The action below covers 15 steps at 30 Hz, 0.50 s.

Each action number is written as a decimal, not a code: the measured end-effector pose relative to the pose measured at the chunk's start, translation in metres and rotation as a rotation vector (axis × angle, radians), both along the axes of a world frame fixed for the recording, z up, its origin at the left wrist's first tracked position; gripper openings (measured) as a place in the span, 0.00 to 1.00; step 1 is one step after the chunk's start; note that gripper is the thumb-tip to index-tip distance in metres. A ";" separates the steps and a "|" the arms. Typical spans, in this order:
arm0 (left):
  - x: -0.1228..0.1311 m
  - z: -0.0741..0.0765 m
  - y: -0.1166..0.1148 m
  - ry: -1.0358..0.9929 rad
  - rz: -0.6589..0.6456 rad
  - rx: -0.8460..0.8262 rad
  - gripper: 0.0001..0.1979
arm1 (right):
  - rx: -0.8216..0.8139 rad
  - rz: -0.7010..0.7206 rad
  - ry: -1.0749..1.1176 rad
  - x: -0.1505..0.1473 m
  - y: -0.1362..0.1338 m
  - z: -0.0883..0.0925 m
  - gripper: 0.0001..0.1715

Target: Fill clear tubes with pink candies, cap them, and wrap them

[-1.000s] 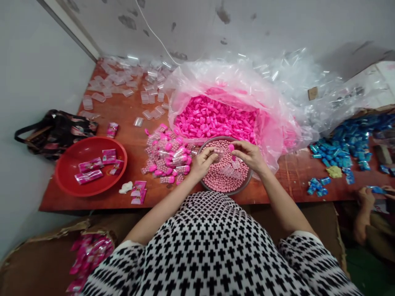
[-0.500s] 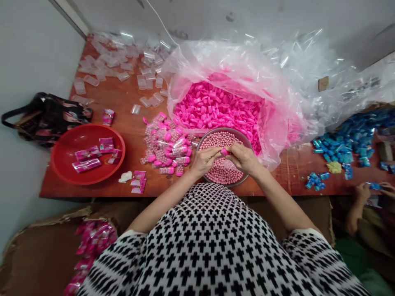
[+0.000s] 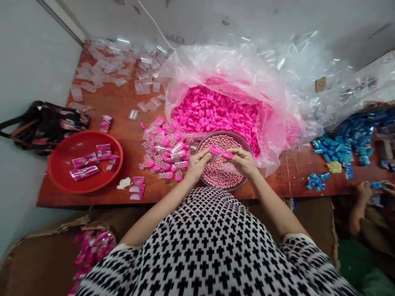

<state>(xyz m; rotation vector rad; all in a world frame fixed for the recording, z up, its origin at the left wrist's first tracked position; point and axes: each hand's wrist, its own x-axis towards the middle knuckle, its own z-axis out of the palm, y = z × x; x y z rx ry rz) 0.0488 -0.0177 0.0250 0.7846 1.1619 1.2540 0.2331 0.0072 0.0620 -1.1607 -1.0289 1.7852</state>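
Observation:
My left hand (image 3: pixel 197 165) and my right hand (image 3: pixel 244 161) meet over a grey bowl (image 3: pixel 249 144) of small round pink candy-like balls (image 3: pixel 220 176). Between their pinched fingertips stretches a bright pink plastic cap (image 3: pixel 221 152), long and narrow; whether it is one part or two touching parts is unclear. Behind the bowl, an open clear bag (image 3: pixel 271 123) is full of loose pink caps (image 3: pixel 216 111). Left of the bowl lies a heap of small clear containers (image 3: pixel 166 148) filled with pink balls and closed with pink caps.
A red basin (image 3: pixel 83 185) with several pink packets stands at left, beside a dark handbag (image 3: pixel 52 123). Clear containers (image 3: pixel 111 65) lie scattered at the back. Blue packets (image 3: pixel 345 144) and another person's hands (image 3: pixel 364 192) are at right.
The pink cap shows much longer between my hands now, where only a small pink bit showed earlier. My hands have drawn slightly apart. The whole view has shifted a little.

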 end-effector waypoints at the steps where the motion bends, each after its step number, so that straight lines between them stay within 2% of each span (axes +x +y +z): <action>1: -0.001 -0.001 -0.001 0.074 -0.026 0.044 0.18 | -0.028 -0.034 0.008 -0.001 0.000 -0.002 0.23; 2: -0.002 -0.001 -0.002 0.139 -0.063 0.093 0.16 | -0.059 -0.035 0.020 -0.002 0.000 -0.002 0.23; 4: -0.002 -0.003 -0.005 0.227 -0.129 0.193 0.14 | -0.147 0.061 0.055 -0.005 0.001 0.001 0.23; 6: 0.000 -0.005 -0.007 0.268 -0.149 0.259 0.12 | -0.259 0.204 0.103 -0.009 0.001 0.004 0.21; 8: 0.003 -0.005 -0.010 0.286 -0.150 0.278 0.13 | -0.357 0.270 0.165 -0.013 -0.001 0.006 0.18; 11: 0.003 -0.004 -0.012 0.310 -0.172 0.277 0.13 | -0.446 0.172 0.276 -0.023 -0.007 0.000 0.16; 15: -0.001 -0.007 -0.016 0.346 -0.199 0.274 0.13 | -0.481 0.012 0.337 -0.041 -0.019 -0.016 0.13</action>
